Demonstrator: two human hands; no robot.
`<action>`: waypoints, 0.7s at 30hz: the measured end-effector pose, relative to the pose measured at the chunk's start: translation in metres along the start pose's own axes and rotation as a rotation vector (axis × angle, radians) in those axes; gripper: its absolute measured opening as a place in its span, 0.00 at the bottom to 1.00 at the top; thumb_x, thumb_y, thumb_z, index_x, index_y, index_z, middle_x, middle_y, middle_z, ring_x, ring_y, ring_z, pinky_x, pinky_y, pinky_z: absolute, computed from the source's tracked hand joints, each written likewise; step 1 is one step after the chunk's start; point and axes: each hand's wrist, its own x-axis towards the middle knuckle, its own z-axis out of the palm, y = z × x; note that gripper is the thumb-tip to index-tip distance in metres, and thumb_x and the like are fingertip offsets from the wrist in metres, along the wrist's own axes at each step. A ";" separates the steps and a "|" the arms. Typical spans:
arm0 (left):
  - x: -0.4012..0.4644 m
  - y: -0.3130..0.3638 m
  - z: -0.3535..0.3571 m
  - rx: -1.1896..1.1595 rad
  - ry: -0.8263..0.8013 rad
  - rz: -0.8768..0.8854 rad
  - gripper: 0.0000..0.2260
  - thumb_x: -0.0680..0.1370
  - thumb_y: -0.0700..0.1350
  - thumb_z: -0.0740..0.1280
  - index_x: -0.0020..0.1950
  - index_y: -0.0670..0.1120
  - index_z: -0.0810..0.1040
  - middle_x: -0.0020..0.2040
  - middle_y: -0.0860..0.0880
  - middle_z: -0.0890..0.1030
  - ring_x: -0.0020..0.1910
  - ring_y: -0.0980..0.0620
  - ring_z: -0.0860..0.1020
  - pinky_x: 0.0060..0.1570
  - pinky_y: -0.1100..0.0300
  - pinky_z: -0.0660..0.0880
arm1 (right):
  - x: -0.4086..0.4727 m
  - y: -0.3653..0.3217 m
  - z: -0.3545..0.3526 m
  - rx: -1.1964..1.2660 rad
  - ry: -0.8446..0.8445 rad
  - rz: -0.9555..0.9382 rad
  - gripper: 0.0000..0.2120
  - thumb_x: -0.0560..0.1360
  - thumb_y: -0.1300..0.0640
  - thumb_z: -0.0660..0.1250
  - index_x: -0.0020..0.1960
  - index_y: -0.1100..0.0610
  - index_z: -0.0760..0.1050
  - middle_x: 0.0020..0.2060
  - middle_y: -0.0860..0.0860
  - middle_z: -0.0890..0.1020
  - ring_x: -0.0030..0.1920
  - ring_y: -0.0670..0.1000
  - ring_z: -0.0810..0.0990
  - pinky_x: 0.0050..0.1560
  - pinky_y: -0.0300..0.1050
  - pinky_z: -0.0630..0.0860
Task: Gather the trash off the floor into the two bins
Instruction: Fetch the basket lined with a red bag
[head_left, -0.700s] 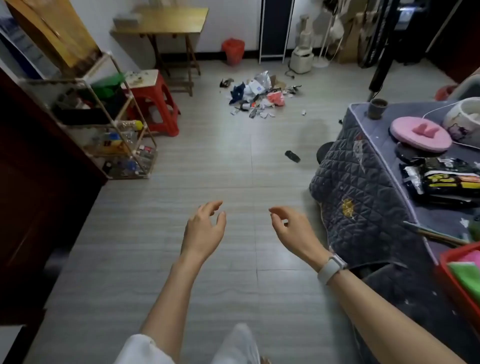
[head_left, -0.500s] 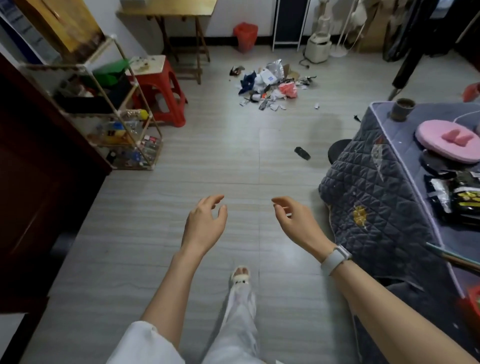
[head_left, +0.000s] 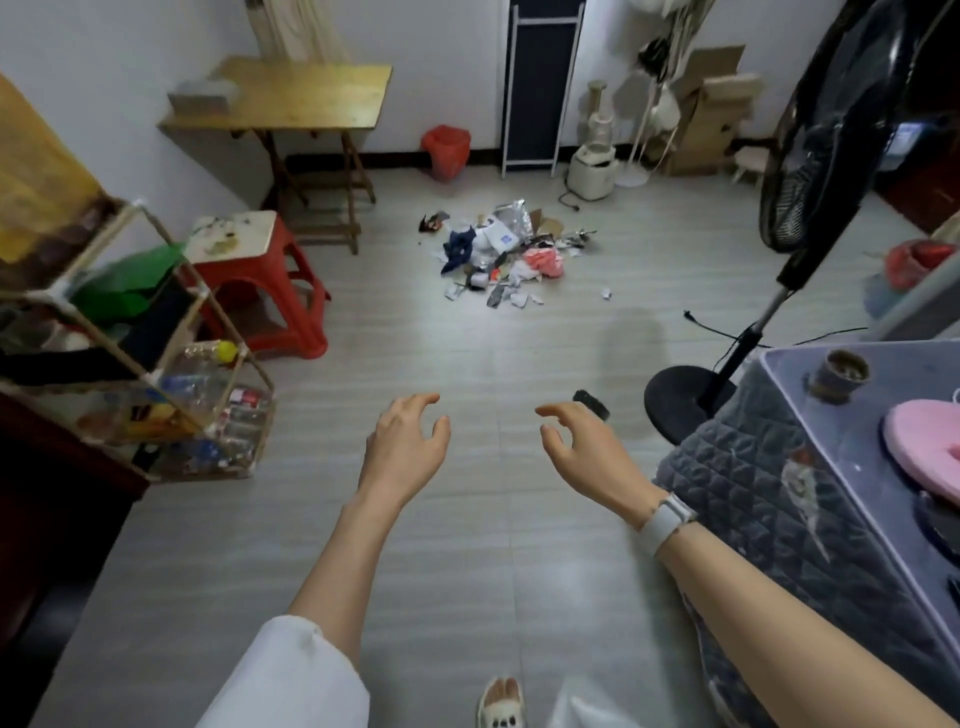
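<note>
A pile of trash lies on the grey floor in the middle distance: paper scraps, a silver bag, dark cloth, a pink bag. A red-lined bin stands against the far wall behind it. A second red-lined bin shows at the right edge, partly hidden. A small dark object lies on the floor just beyond my right hand. My left hand and my right hand hover in front of me, fingers loosely curled, holding nothing, well short of the pile.
A wire shelf rack and a red stool stand on the left. A wooden folding table is at the back left. A standing fan and a quilt-covered table crowd the right.
The view has advanced toward the pile and tilted up, so the fan and far wall now show. Both hands stay raised and hold nothing, in much the same pose.
</note>
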 end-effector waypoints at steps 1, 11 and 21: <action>0.022 0.003 0.002 0.005 -0.018 0.007 0.17 0.79 0.47 0.60 0.67 0.46 0.71 0.67 0.47 0.72 0.66 0.48 0.69 0.65 0.53 0.66 | 0.020 0.004 -0.004 -0.009 0.001 0.019 0.16 0.78 0.54 0.56 0.65 0.56 0.70 0.64 0.52 0.74 0.65 0.51 0.71 0.63 0.45 0.67; 0.249 -0.004 0.042 0.114 -0.104 -0.002 0.17 0.79 0.47 0.59 0.67 0.46 0.71 0.67 0.47 0.72 0.66 0.48 0.69 0.65 0.49 0.66 | 0.258 0.048 -0.007 -0.102 -0.068 0.083 0.17 0.79 0.55 0.55 0.65 0.58 0.70 0.62 0.54 0.76 0.63 0.53 0.73 0.61 0.46 0.70; 0.499 -0.006 -0.014 0.172 -0.021 -0.106 0.16 0.79 0.47 0.58 0.66 0.45 0.71 0.65 0.48 0.74 0.64 0.47 0.71 0.62 0.50 0.68 | 0.543 -0.006 -0.015 -0.159 -0.135 -0.026 0.16 0.78 0.55 0.55 0.63 0.57 0.72 0.60 0.54 0.78 0.61 0.54 0.75 0.57 0.49 0.73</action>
